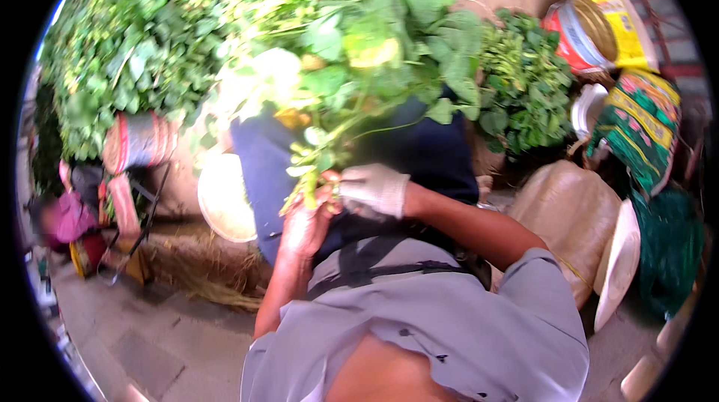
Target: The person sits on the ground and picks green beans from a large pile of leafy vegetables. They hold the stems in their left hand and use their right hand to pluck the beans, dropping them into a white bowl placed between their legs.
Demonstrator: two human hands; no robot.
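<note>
A leafy green stalk (331,146), apparently a bean plant with green pods, lies across my lap, its leaves spreading away over my knees. My bare left hand (306,221) is shut around its near end. Against it, from the right, rests my right hand (373,188) in a white knit glove. Its fingers are curled by the stalk, and their grip is partly hidden. Dark blue trousers (427,149) cover my legs beneath both hands. To the left of my knee stands a round white basin (224,197), its inside washed out by glare.
Heaped leafy plants (151,53) fill the far left, with a smaller bunch (525,81) on the right. Nearby are a large tin (584,34), a green printed bag (637,126), a tan sack (564,211) and a white lid-like disc (618,264). A folding stool (132,205) and another person (73,216) are left.
</note>
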